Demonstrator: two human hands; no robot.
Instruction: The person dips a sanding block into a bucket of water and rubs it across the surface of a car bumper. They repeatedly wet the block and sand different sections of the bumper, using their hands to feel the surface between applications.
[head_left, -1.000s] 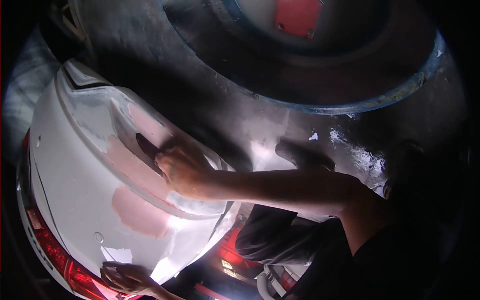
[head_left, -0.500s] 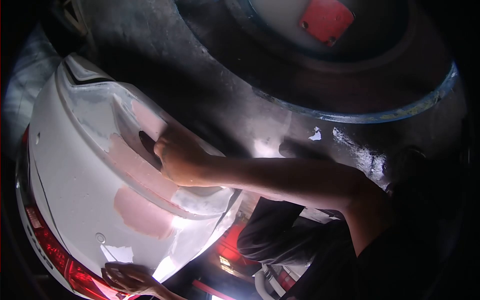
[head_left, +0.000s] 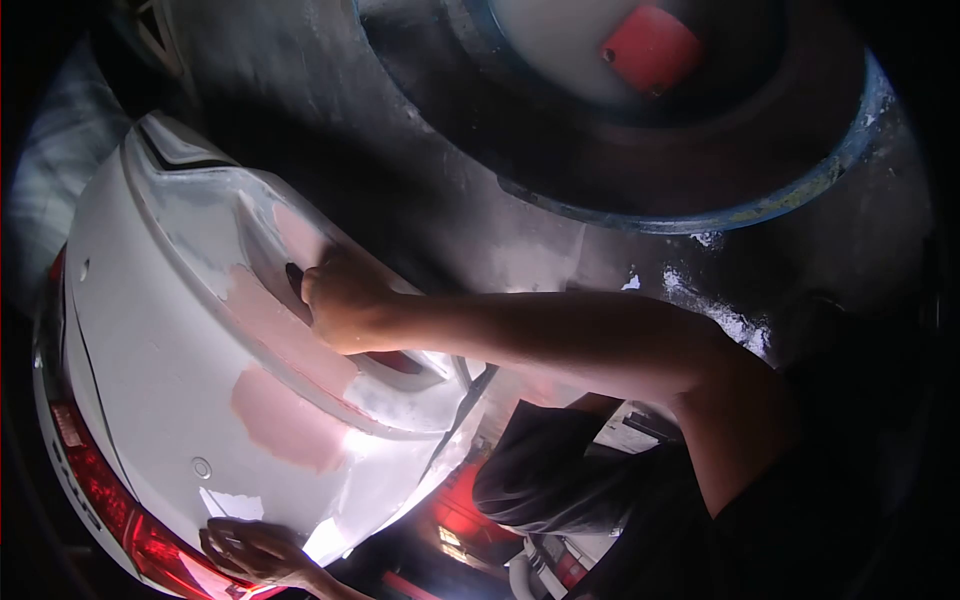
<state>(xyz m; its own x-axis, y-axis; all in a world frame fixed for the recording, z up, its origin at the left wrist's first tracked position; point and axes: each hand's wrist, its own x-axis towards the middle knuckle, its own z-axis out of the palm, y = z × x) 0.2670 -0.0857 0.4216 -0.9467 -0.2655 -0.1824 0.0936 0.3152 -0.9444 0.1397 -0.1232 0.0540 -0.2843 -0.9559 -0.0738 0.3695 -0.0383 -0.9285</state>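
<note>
The rear of a white car [head_left: 130, 330] fills the left side, with a red tail light [head_left: 105, 490] along its lower edge. Pinkish filler patches [head_left: 285, 420] mark the bumper. My right hand [head_left: 345, 305] is closed around a dark flat block [head_left: 294, 277], seemingly a sanding block, pressed against the bumper's contoured area. The hand covers most of it; one end sticks out past the fingers. A dark reddish strip shows below the wrist. My left hand [head_left: 250, 552] rests with fingers extended on the bodywork beside the tail light, near a bright white patch [head_left: 232, 504].
A wide round tub [head_left: 690, 222] with a worn bluish rim stands on the floor, holding cloudy liquid and a red piece [head_left: 655, 48]. White splashes [head_left: 715, 315] mark the dark floor. My bent leg [head_left: 550, 465] in dark trousers is close to the bumper's corner.
My right hand has slid slightly up and left along the bumper with the dark block, exposing a dark reddish strip below the wrist. My left hand stays on the bodywork. The view has shifted slightly.
</note>
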